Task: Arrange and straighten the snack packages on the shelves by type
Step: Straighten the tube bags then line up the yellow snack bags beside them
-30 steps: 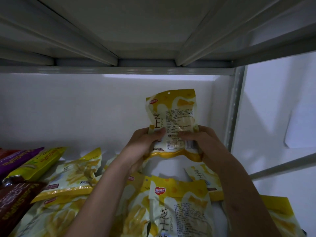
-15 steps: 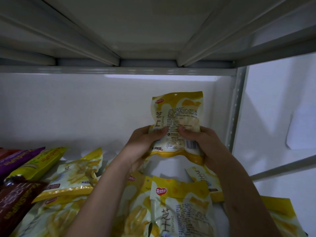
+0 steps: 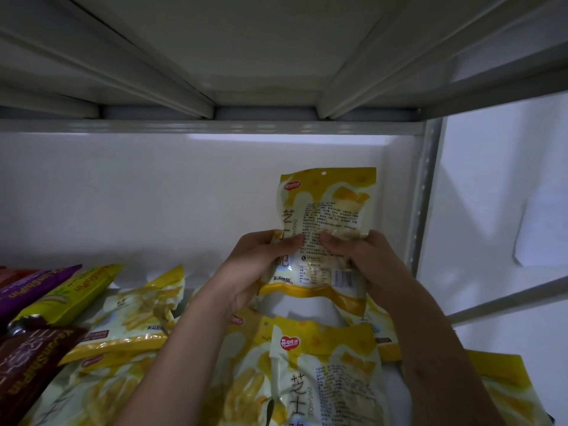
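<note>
Yellow cheese-snack pack (image 3: 327, 229) held upright near shelf's (image 3: 310, 312) back right corner, pinched by left hand (image 3: 261, 265) and right hand (image 3: 365, 259). Other yellow packs (image 3: 322, 370) lying jumbled; most straightening seemingly left.

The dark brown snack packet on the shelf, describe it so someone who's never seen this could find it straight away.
Start at the white shelf and go to its left edge, where the coloured packets lie beside the yellow cheese snack packets. The dark brown snack packet lies nearest the camera, just below the yellow-green packet. It is the only brown one.
</note>
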Demonstrator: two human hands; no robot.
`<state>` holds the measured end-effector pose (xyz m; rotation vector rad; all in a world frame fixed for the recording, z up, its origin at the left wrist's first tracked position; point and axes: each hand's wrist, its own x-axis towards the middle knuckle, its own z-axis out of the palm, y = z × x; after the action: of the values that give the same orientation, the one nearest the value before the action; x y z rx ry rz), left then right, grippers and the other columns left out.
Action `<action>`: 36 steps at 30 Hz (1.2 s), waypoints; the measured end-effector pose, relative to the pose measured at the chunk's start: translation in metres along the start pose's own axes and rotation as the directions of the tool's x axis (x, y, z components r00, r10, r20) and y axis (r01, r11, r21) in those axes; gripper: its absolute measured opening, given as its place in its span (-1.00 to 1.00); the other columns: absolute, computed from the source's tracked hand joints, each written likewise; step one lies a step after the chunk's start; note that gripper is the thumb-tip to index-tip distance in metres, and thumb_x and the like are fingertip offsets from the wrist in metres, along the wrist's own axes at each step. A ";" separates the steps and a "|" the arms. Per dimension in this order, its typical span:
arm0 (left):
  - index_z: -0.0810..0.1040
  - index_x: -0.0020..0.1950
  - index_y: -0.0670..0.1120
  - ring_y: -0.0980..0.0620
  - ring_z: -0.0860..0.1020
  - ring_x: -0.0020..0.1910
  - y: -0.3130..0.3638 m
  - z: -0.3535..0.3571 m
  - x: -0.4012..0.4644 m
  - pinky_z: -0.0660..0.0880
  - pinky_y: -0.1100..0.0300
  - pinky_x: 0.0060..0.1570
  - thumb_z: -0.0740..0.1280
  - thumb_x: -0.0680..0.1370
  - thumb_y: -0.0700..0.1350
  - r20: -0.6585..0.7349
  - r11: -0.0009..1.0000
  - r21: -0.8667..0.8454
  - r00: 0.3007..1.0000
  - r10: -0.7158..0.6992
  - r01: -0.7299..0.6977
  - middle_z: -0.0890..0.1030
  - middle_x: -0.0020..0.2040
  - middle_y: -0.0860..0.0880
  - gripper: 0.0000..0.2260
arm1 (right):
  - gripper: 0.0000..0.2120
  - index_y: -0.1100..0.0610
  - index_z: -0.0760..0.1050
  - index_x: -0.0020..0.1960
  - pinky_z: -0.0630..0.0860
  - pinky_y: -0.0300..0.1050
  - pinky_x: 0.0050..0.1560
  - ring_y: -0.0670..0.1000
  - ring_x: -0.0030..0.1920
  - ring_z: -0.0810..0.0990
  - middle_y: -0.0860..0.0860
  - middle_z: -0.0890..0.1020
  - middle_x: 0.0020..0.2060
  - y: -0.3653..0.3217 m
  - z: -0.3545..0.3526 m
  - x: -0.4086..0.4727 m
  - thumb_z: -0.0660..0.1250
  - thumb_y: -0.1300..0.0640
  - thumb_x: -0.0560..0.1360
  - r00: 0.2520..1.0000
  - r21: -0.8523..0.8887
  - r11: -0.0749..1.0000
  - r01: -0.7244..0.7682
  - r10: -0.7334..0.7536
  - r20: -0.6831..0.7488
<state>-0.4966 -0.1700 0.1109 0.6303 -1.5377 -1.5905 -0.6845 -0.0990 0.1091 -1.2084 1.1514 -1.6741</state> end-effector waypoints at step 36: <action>0.66 0.20 -0.27 -0.25 0.72 0.09 0.009 0.002 -0.006 0.67 -0.08 0.12 0.46 0.53 -0.24 -0.035 0.997 -0.015 0.997 0.070 -0.071 0.74 0.10 -0.23 -0.74 | -0.63 0.30 0.63 0.20 0.69 0.12 0.02 0.25 0.06 0.75 0.21 0.75 0.06 -0.005 0.004 0.000 0.47 0.17 0.44 0.999 0.188 0.981 0.045 -0.042 -0.016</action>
<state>-0.4930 -0.1638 0.1187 0.5850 -1.5036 -1.5302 -0.6811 -0.0984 0.1142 -1.1126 0.9561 -1.7818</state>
